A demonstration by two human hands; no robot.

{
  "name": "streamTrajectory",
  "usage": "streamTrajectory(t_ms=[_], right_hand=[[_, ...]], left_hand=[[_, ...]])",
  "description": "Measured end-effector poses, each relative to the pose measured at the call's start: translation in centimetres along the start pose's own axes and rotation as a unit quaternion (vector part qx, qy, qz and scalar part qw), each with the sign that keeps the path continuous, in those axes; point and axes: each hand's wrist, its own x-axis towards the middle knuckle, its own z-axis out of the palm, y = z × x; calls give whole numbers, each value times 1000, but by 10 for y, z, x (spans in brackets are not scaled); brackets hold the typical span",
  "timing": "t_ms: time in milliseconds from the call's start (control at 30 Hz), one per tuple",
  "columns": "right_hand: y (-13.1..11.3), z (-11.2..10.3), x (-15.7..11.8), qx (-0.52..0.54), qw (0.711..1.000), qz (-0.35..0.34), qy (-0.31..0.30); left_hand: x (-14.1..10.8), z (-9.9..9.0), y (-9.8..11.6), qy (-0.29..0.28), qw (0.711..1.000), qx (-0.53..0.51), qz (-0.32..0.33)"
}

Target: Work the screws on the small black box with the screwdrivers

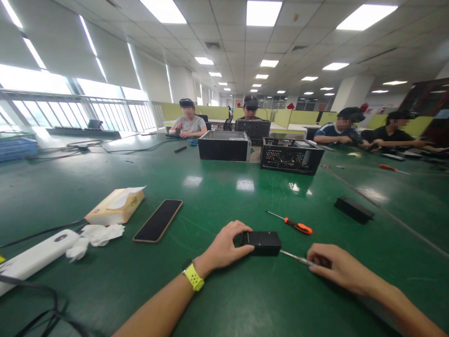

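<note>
My left hand (233,245), with a yellow-green watch strap (193,277) on its wrist, is closed on the left end of a small black box (266,243) lying on the table. Between thumb and fingers of my right hand (333,264) is a slim silver metal tool (294,257); whether it is tweezers I cannot tell. Its tip meets or nearly meets the box's lower right corner. Just beyond the box lies an orange-and-black screwdriver (298,226), its shaft pointing left.
A phone (158,221), a tissue pack (117,205), crumpled tissues (100,234) and a white power strip (38,257) lie to the left. Another black block (354,209) is at right. Two computer cases (224,147) (291,157) stand farther back; several people sit around the green table (224,192).
</note>
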Motion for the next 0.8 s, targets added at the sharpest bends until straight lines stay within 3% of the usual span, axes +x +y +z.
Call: streamTrajectory(t_ms=[167,333,600,800], right_hand=[[-9,-12,-2,102,994,-39,-30],[-10,-11,13,98,995,-26,-11],[0,-11,14,113,994,1,7],[-19,-15,30,86,995,-41,0]], left_hand=[[0,0,1,-2,1000,3,1],[1,-1,1,-7,1000,4,-1],[0,-2,1,-6,1000,5,-4],[1,-2,3,-8,1000,1,-3]])
